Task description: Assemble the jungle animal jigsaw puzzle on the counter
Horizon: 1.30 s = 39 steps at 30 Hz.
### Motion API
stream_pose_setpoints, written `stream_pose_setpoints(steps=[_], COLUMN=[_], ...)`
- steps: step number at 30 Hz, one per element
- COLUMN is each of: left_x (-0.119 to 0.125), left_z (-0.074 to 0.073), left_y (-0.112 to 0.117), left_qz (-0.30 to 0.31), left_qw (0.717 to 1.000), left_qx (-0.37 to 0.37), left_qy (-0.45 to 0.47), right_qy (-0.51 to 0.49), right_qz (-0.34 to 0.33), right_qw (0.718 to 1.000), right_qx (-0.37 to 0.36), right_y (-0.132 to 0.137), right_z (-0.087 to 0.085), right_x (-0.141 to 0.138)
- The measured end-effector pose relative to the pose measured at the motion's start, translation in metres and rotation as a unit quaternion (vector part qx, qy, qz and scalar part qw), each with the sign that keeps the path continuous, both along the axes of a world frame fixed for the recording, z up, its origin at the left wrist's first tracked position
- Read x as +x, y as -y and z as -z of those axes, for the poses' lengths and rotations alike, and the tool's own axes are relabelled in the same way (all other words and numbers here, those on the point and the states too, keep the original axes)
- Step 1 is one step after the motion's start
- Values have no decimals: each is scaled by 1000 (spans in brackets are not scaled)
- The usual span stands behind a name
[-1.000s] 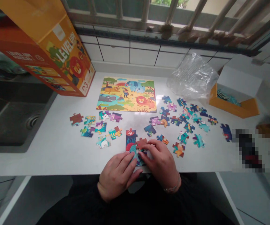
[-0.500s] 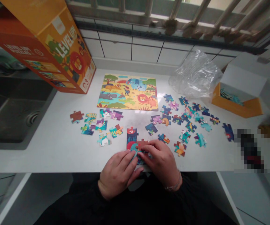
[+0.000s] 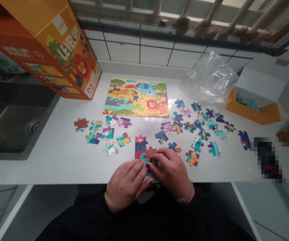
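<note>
At the front edge of the counter, a small joined strip of puzzle pieces (image 3: 140, 144) in dark blue, red and teal lies partly under my fingers. My left hand (image 3: 126, 184) rests on its lower left with fingers stretched out, pressing on the strip. With fingertips together, my right hand (image 3: 172, 170) grips a brown puzzle piece (image 3: 151, 152) against the strip's right side. That piece looks flat on the counter, its lower part hidden by my fingers. Close to my right hand lie an orange and blue piece (image 3: 174, 147) and an orange-brown piece (image 3: 192, 158).
Loose pieces lie left (image 3: 108, 133) and right (image 3: 204, 134). Behind them is a finished animal puzzle (image 3: 135, 98). An orange puzzle box (image 3: 71, 63) stands beside the sink (image 3: 21, 124). At the back right are a clear plastic bag (image 3: 209, 78) and an open box (image 3: 268, 114) holding pieces.
My right fingers have shifted slightly at the brown piece, which shows a little more of its surface. My left hand has stayed in place; the view has moved very slightly.
</note>
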<state>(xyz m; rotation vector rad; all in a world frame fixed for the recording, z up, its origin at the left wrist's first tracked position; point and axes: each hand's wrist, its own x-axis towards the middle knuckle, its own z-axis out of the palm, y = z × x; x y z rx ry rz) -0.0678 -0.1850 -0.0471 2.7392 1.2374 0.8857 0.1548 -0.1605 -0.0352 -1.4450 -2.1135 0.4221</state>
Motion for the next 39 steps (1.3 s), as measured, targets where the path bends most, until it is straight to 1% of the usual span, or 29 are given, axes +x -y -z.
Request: stream_pose_setpoints(steps=[7,11,17,23,32,35,39], left_x=[-1,-1,0,-1,1,0,0], left_z=[2,2,-1,0,-2,-1,0], left_y=[1,1,-1,0,-1,0,0], left_qz=[-1,0,-2,-1,-1,-4,-6], left_qw=[1000,1000,1000,1000,1000,1000,1000], left_qx=[-11,-7,6,0,4,3,4], left_qy=[1,1,-1,-6,-3,-5,-5], right_qy=[10,2,-12,-27,-29,-27,-35], right_qz=[29,30,32,25,24,35,74], right_qw=[999,1000,999,999,998,997,995], right_qx=[-8,1,5,14,55,56,55], right_y=[0,-1,-1,-2,-2,-1,-5], right_z=[0,1,1,2,1,-2,-5], right_x=[-2,-2,-3,-1,0,0,1])
